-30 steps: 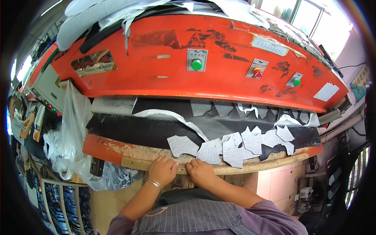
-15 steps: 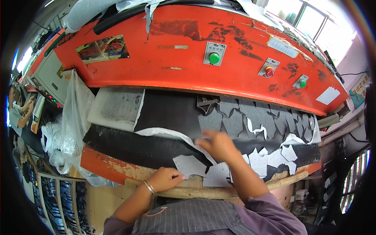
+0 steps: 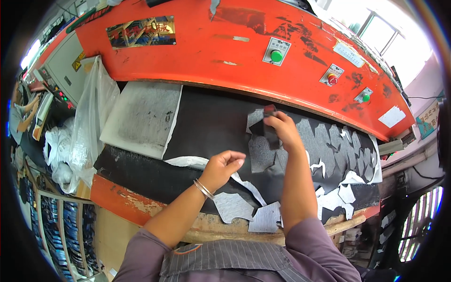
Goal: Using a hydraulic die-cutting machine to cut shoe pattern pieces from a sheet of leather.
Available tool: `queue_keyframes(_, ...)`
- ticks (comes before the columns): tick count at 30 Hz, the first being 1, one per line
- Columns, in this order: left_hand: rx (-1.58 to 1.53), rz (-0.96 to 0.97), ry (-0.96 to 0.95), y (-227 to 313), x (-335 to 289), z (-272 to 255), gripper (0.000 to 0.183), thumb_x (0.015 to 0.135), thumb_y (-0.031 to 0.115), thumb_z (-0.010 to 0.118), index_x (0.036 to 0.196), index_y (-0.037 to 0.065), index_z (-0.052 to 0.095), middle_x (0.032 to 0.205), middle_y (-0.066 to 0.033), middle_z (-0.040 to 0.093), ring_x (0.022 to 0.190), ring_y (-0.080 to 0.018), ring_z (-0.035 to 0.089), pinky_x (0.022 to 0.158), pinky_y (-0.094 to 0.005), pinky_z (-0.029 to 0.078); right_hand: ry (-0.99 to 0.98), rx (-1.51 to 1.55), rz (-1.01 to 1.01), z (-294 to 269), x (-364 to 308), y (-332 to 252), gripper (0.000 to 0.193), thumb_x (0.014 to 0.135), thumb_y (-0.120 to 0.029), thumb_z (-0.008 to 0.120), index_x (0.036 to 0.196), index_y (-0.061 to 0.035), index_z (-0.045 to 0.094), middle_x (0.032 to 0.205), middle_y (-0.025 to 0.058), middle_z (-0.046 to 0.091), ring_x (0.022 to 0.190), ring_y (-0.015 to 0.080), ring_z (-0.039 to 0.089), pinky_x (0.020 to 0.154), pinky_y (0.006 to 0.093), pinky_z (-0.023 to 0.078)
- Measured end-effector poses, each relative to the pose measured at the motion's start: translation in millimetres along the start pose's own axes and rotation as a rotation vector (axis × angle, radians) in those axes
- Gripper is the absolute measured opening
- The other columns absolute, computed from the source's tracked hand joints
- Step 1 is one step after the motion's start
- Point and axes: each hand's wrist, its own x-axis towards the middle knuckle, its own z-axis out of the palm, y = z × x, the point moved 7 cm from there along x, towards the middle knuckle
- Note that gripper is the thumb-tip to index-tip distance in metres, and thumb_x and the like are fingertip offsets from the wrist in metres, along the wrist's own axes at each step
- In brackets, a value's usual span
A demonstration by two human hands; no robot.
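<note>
Gripping dark die [image 3: 271,137] near top in right hand [image 3: 285,128], presumably for steadiness; holding left hand [image 3: 218,173] empty, slightly parted.

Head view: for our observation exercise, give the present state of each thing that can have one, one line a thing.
Left hand: fingers partly curled, nothing visibly held
Right hand: closed on a dark tool
Dark tool: held, blurred
Black sheet: spread out, white along its near edge
Pale cut piece: loose, lying at the front
Plastic bag: hanging
Red button: pressed or not, unclear
</note>
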Motion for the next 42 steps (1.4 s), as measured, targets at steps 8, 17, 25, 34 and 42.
queue_keyframes(8,0.634,0.034,0.085,-22.2,81.9,0.1,0.117,0.065,0.039,0.083,0.15,0.003,0.012,0.148,-0.0251,0.028,0.137,-0.0391,0.03,0.11,-0.043,0.031,-0.17,0.461,-0.029,24.3,-124.2,36.5,0.043,0.076,-0.015,0.059,0.117,-0.0011,0.055,0.107,0.0111,0.064,0.093,0.0168,0.058,0.086,0.0298,0.045)
queue_keyframes(17,1.217,-0.264,-0.016,-21.3,172.4,7.5,0.077,0.068,0.043,0.081,0.128,0.007,0.05,0.131,-0.0125,0.049,0.128,-0.0336,0.042,0.105,-0.0438,0.035,0.049,0.578,-0.048,13.3,-145.8,86.3,0.025,0.099,-0.028,0.048,0.109,-0.0055,0.052,0.084,0.0094,0.063,0.079,0.0189,0.062,0.074,0.0316,0.05)
queue_keyframes(25,1.24,-0.342,0.05,-12.1,199.9,14.8,0.06,0.074,0.034,0.08,0.122,0.005,0.057,0.127,-0.0145,0.059,0.121,-0.0312,0.055,0.097,-0.0399,0.047,0.301,0.332,-0.292,-46.5,-151.3,39.1,0.017,0.101,-0.02,0.048,0.097,-0.0058,0.056,0.082,0.0037,0.065,0.074,0.0093,0.059,0.07,0.0243,0.046)
queue_keyframes(34,1.069,0.742,-0.551,-61.3,22.4,103.3,0.013,0.083,0.021,0.058,0.075,0.014,0.066,0.079,-0.0063,0.064,0.083,-0.027,0.058,0.073,-0.0429,0.046,0.081,-0.565,-0.609,-20.4,-124.6,-24.1,0.009,0.091,-0.005,0.055,0.097,-0.0007,0.06,0.088,0.0065,0.066,0.084,0.0194,0.058,0.083,0.0309,0.045)
queue_keyframes(42,0.766,0.486,-0.509,12.3,-38.4,72.0,0.044,0.075,0.045,0.075,0.095,0.007,0.067,0.1,-0.0137,0.064,0.097,-0.0323,0.059,0.089,-0.0443,0.045,-0.411,-0.817,-1.163,87.5,-68.8,-11.0,0.015,0.074,-0.011,0.068,0.088,-0.0085,0.062,0.091,0.0072,0.063,0.1,0.0234,0.061,0.105,0.0478,0.036)
